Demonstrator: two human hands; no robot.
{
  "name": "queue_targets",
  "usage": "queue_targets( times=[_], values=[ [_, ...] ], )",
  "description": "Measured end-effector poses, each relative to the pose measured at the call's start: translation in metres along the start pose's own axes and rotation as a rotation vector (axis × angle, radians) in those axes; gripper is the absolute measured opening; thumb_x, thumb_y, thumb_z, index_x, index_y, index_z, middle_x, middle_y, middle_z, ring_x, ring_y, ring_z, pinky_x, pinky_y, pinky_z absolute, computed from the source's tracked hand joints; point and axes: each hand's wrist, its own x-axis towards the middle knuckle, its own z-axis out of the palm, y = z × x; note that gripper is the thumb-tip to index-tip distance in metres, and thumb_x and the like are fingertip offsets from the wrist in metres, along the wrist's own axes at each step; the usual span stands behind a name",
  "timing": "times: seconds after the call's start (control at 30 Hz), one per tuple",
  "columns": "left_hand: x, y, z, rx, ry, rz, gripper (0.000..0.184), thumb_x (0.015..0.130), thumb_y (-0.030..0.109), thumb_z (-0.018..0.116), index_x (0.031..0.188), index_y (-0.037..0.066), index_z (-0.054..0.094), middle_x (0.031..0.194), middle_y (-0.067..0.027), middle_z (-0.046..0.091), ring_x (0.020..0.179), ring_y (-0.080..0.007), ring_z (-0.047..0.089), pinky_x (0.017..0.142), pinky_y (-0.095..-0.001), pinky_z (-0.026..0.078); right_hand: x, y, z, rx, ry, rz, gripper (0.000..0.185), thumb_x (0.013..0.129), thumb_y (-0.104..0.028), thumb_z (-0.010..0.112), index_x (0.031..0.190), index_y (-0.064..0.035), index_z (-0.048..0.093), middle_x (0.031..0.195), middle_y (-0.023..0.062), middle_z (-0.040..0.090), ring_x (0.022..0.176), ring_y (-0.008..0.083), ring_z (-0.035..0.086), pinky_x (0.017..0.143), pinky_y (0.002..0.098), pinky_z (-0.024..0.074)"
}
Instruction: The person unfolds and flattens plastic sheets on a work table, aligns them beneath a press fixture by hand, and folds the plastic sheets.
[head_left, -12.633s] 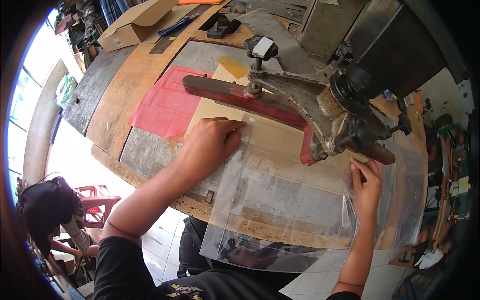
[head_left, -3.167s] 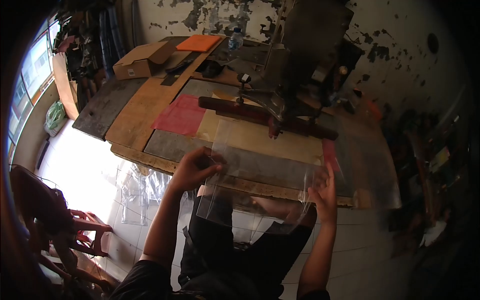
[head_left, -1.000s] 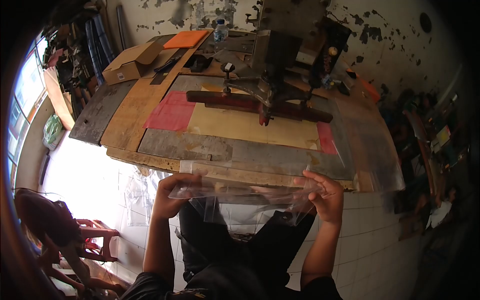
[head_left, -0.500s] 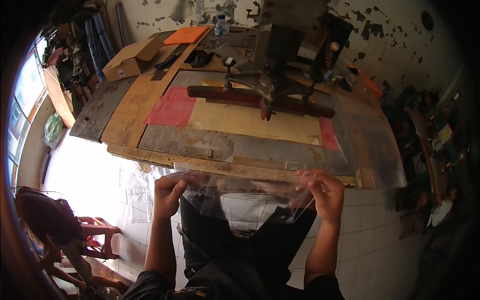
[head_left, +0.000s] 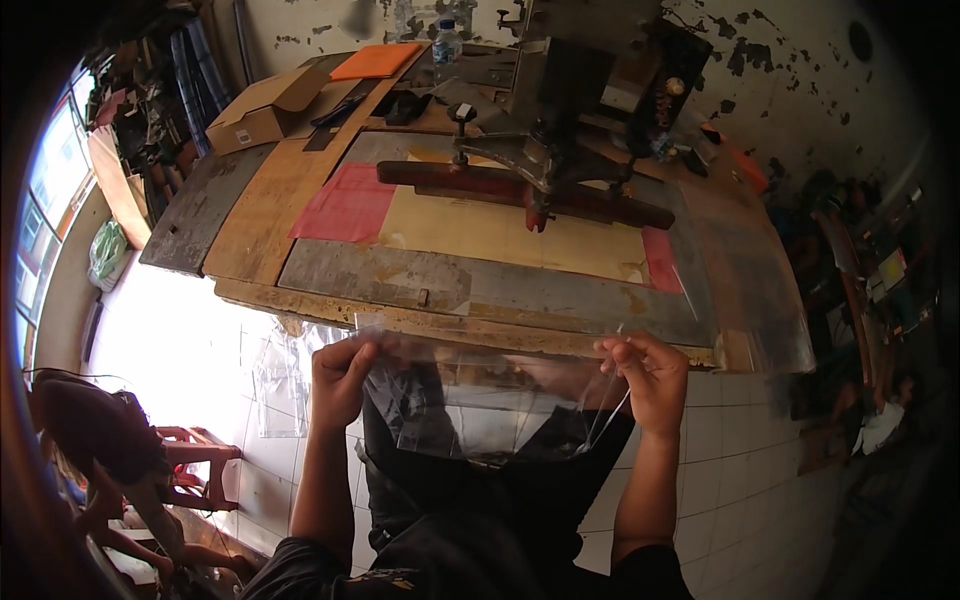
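Note:
A clear plastic sheet (head_left: 490, 405) is stretched between my two hands, above my lap and just in front of the table's front edge. My left hand (head_left: 342, 375) pinches its left end, thumb on top. At the right end, my right hand (head_left: 650, 380) grips the sheet between thumb and fingers, and a folded edge hangs below it. Beyond the sheet stands a press with a dark red bar (head_left: 520, 192). Under that bar lies a yellow sheet (head_left: 480, 238) with a pink piece (head_left: 342, 203) at its left.
An open cardboard box (head_left: 262, 110), an orange sheet (head_left: 376, 62) and a water bottle (head_left: 446, 48) stand toward the back of the table. More clear plastic (head_left: 780, 325) drapes over the right edge. Another person (head_left: 95, 440) bends near a red stool (head_left: 200, 465) at lower left.
The plastic sheet has opened out and sags lower between my hands. Both hands keep their hold and have barely moved. My view has shifted slightly.

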Motion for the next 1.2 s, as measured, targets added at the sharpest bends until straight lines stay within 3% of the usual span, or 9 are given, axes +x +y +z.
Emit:
queue_targets(
  times=[0.23, 0.43, 0.57, 0.67, 0.83, 0.87, 0.97, 1.03, 1.2],
  values=[
    [-0.002, 0.001, 0.012, -0.047, 0.073, -0.037, 0.03, 0.104, 0.021, 0.07, 0.117, -0.005, 0.075, 0.105, -0.0135, 0.078, 0.095, -0.0187, 0.073, 0.089, -0.033, 0.055, 0.0, -0.003, 0.004, 0.117, 0.116, 0.104, 0.03, 0.096, -0.005, 0.079, 0.12, 0.0025, 0.063, 0.091, 0.0131, 0.079, 0.075, 0.0123, 0.07, 0.07, 0.0264, 0.0555],
    [-0.004, -0.003, 0.006, -0.171, -0.047, -0.164, 0.049, 0.105, 0.021, 0.067, 0.146, 0.0, 0.052, 0.115, -0.013, 0.075, 0.106, -0.0193, 0.071, 0.094, -0.0318, 0.052, -0.001, -0.005, 0.0, 0.033, 0.127, 0.068, 0.033, 0.094, -0.004, 0.08, 0.121, 0.0016, 0.061, 0.087, 0.0117, 0.077, 0.075, 0.0115, 0.07, 0.068, 0.025, 0.0539],
    [0.003, 0.03, 0.016, 0.466, 0.065, 0.205, 0.079, 0.088, 0.014, 0.081, 0.155, 0.005, 0.039, 0.151, -0.0195, 0.054, 0.142, -0.0332, 0.051, 0.116, -0.0485, 0.042, -0.002, -0.029, 0.003, 0.035, 0.1, -0.065, 0.044, 0.087, -0.007, 0.088, 0.121, 0.0011, 0.061, 0.087, 0.0074, 0.074, 0.079, 0.0103, 0.071, 0.072, 0.0244, 0.0563],
    [0.007, 0.06, 0.031, 0.582, 0.009, 0.486, 0.093, 0.084, 0.041, 0.088, 0.155, 0.002, 0.042, 0.154, -0.0213, 0.052, 0.147, -0.036, 0.047, 0.121, -0.0523, 0.035, -0.005, -0.052, 0.018, -0.095, 0.013, -0.11, 0.054, 0.078, -0.013, 0.095, 0.119, -0.0005, 0.063, 0.09, 0.0049, 0.072, 0.081, 0.0096, 0.071, 0.072, 0.0231, 0.0572],
    [0.007, 0.094, 0.093, 0.571, -0.509, 0.441, 0.077, 0.073, 0.032, 0.096, 0.139, 0.009, 0.063, 0.127, -0.0115, 0.071, 0.119, -0.0305, 0.069, 0.1, -0.0444, 0.053, -0.005, -0.067, 0.045, -0.296, -0.206, -0.228, 0.057, 0.071, -0.028, 0.099, 0.111, -0.0051, 0.067, 0.092, 0.005, 0.069, 0.081, 0.0099, 0.07, 0.068, 0.0232, 0.0563],
    [0.008, 0.082, 0.101, 0.495, -0.445, 0.423, 0.058, 0.074, 0.022, 0.095, 0.124, 0.009, 0.069, 0.114, -0.0078, 0.075, 0.102, -0.0243, 0.074, 0.086, -0.0385, 0.057, -0.004, -0.069, 0.047, -0.258, -0.24, -0.227, 0.057, 0.071, -0.031, 0.099, 0.11, -0.0054, 0.066, 0.092, 0.005, 0.069, 0.082, 0.0103, 0.07, 0.068, 0.0242, 0.0564],
    [0.011, 0.063, 0.096, 0.302, -0.511, 0.253, 0.034, 0.084, 0.017, 0.089, 0.111, 0.007, 0.07, 0.111, -0.0085, 0.073, 0.092, -0.0224, 0.074, 0.074, -0.0339, 0.057, -0.001, -0.073, 0.039, -0.27, -0.304, -0.253, 0.063, 0.07, -0.034, 0.098, 0.117, -0.0048, 0.067, 0.097, 0.0044, 0.07, 0.082, 0.0126, 0.07, 0.07, 0.0274, 0.0568],
    [0.01, 0.065, 0.097, 0.241, -0.482, 0.261, 0.022, 0.086, 0.011, 0.086, 0.1, 0.004, 0.07, 0.107, -0.0102, 0.073, 0.089, -0.0207, 0.074, 0.074, -0.0328, 0.058, 0.002, -0.081, 0.034, -0.337, -0.374, -0.251, 0.069, 0.07, -0.033, 0.097, 0.127, -0.0059, 0.068, 0.104, 0.0045, 0.072, 0.082, 0.0144, 0.071, 0.073, 0.0287, 0.0565],
    [-0.001, 0.047, 0.098, 0.015, -0.446, 0.223, 0.024, 0.093, 0.01, 0.081, 0.109, 0.001, 0.065, 0.106, -0.0133, 0.075, 0.097, -0.0269, 0.077, 0.087, -0.0357, 0.061, -0.003, -0.061, 0.027, -0.392, -0.412, -0.297, 0.033, 0.077, -0.017, 0.093, 0.106, -0.007, 0.079, 0.094, 0.004, 0.074, 0.078, 0.0149, 0.071, 0.069, 0.0303, 0.0524]
  ],
)
